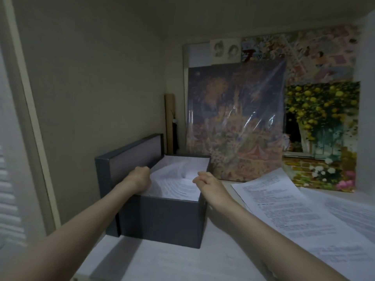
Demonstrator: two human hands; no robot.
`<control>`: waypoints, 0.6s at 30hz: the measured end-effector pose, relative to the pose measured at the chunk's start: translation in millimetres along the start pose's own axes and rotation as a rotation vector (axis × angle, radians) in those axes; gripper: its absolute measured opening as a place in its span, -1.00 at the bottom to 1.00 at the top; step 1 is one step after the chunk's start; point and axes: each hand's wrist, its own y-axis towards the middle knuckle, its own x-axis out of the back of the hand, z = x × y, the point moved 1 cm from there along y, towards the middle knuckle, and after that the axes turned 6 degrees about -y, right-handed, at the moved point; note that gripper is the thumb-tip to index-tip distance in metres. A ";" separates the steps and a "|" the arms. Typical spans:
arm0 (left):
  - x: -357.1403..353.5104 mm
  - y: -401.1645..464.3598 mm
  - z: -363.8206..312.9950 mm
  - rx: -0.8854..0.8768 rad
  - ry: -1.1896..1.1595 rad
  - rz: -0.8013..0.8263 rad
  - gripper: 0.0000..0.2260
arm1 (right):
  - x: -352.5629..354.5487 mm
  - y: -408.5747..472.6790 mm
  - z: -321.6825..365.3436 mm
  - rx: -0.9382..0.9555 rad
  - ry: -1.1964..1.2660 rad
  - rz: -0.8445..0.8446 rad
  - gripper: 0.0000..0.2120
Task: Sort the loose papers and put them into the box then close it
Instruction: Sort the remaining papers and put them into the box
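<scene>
A dark grey box (162,220) stands open on the white table, its lid (129,159) propped upright against the box's left side. A bowed stack of printed papers (178,179) fills the box. My left hand (140,178) is at the stack's left edge with its fingers curled down between papers and box wall. My right hand (209,185) is over the box's right rim, thumb and curled fingers pinching the stack's right edge. More loose printed sheets (284,209) lie on the table to the right of the box.
Wrapped paintings (235,126) lean against the back wall right behind the box, and a cardboard tube (169,122) stands in the corner. The wall is close on the left. Bare table surface (162,264) lies in front of the box.
</scene>
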 end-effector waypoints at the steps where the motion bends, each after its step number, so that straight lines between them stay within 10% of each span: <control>1: -3.0 0.9 -2.0 0.014 0.013 0.014 -0.72 | -1.2 0.0 -3.5 0.008 0.016 0.001 -0.63; 9: -13.8 -5.2 -13.1 -0.029 0.207 0.240 -0.58 | 15.0 -14.6 -21.7 0.035 0.185 -0.121 -0.66; 18: -16.5 -67.6 -99.9 -0.594 -0.378 -0.418 -0.75 | 137.1 -68.1 -102.3 -0.123 -0.139 -0.398 -0.63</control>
